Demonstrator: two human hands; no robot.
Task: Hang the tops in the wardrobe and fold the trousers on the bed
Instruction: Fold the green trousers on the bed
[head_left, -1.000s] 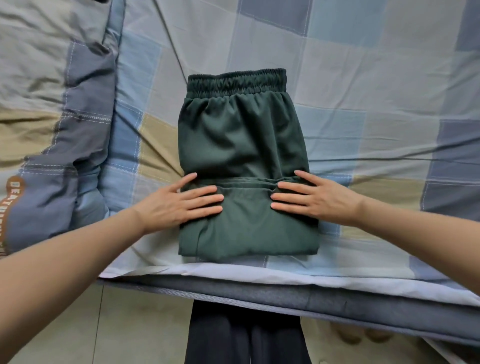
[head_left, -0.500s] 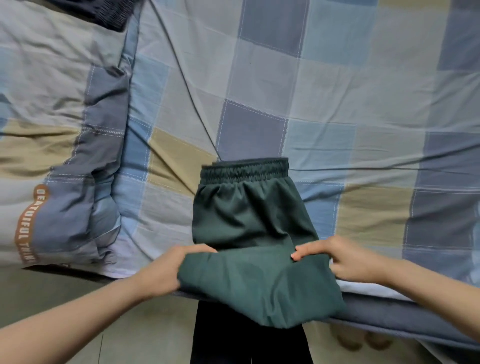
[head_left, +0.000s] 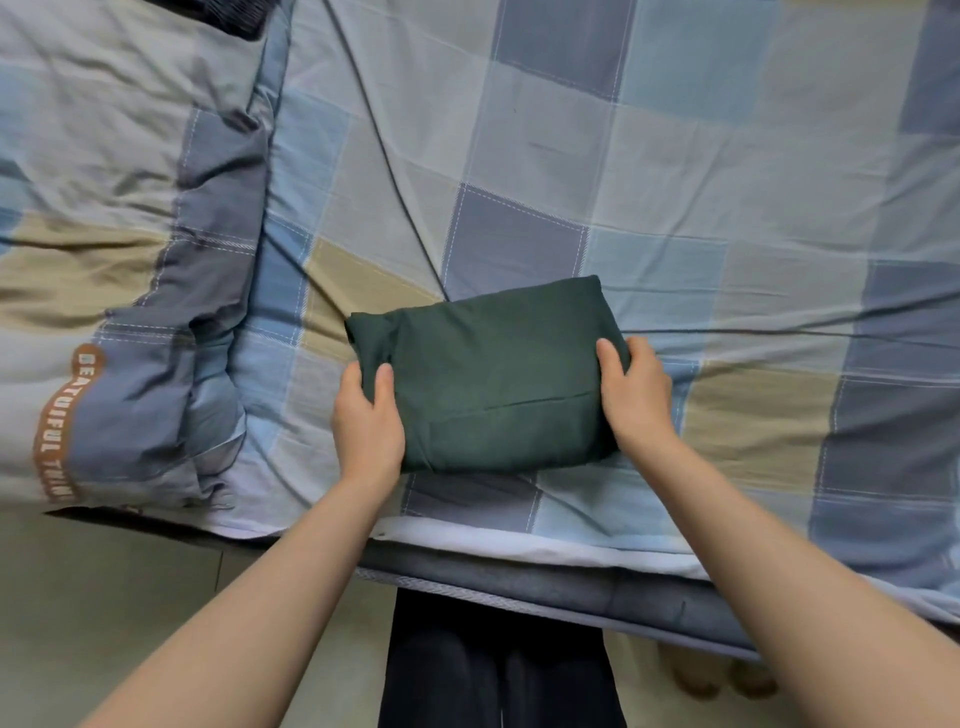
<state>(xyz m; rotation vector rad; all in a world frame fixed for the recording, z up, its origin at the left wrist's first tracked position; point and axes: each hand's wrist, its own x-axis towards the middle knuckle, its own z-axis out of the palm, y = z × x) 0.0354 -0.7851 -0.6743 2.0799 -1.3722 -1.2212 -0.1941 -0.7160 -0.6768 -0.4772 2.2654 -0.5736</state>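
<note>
Checked bed (head_left: 675, 171), folded green trousers (head_left: 493, 379) between hands, left fingers (head_left: 384, 382) and right fingers (head_left: 610, 358) gripping opposite ends

Folded green trousers (head_left: 498, 379) on checked bed (head_left: 675, 171)

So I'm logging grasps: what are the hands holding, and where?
The folded green trousers: left hand grips the left end, right hand the right end.
</note>
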